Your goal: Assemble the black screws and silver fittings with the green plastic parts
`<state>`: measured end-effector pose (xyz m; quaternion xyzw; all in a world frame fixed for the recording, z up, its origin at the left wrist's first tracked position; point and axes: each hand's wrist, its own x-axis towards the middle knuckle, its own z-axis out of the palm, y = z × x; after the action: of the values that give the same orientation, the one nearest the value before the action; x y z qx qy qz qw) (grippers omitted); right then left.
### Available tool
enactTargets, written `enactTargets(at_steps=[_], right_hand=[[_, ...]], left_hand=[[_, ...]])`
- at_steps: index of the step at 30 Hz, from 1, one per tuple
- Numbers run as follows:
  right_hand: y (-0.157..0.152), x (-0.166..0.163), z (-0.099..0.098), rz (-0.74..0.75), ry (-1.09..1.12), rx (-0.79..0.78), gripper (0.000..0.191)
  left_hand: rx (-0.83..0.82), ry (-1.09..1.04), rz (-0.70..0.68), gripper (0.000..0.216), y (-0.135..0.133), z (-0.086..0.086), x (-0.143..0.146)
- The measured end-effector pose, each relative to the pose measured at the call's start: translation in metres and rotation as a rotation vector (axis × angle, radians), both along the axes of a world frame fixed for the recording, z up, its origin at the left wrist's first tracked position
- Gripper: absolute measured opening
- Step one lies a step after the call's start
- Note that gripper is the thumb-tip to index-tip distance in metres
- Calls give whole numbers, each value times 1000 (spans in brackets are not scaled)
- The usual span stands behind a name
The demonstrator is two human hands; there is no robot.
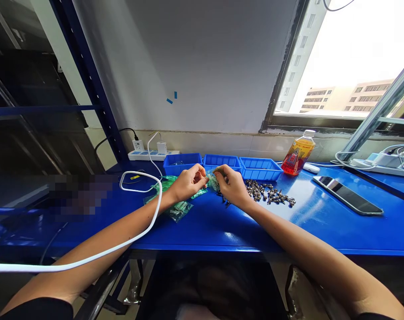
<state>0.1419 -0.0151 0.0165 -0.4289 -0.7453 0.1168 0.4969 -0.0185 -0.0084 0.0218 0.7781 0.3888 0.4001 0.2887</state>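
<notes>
My left hand and my right hand meet near the middle of the blue table, with fingers pinched. Between them is a small clear greenish plastic bag, gripped from both sides. What the bag contains is too small to make out. Under and left of my left hand lie several green-tinted plastic bags in a loose pile. Beside my right hand a heap of small metal screw-like parts spreads over the tabletop.
Blue bins, left, middle and right, line the back of the table. Behind are a drink bottle and power strip; a phone lies right. A white cable crosses above my left forearm.
</notes>
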Motion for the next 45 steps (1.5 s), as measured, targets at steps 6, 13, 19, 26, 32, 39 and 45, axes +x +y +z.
enactTargets(at_steps=[6,13,19,26,32,39,45], right_hand=[[-1,0,0,-1,0,13,13],[0,1,-1,-8,-42,42,13],[2,3,-5,-7,-126,176,16],[1,3,-4,-1,-196,269,17],[0,4,-2,-6,-209,273,17],[0,3,-2,-10,-201,217,17],[0,3,-3,-21,-178,203,17]], left_hand=[[-59,-52,-28,28,2,-1,0],[-72,-57,-41,28,2,-2,0],[-147,-118,-77,28,3,-1,0],[-247,-225,-177,18,4,8,-5],[-235,-233,-174,13,3,10,-6],[-34,-216,-24,16,4,7,-4],[79,-166,54,16,5,4,-4]])
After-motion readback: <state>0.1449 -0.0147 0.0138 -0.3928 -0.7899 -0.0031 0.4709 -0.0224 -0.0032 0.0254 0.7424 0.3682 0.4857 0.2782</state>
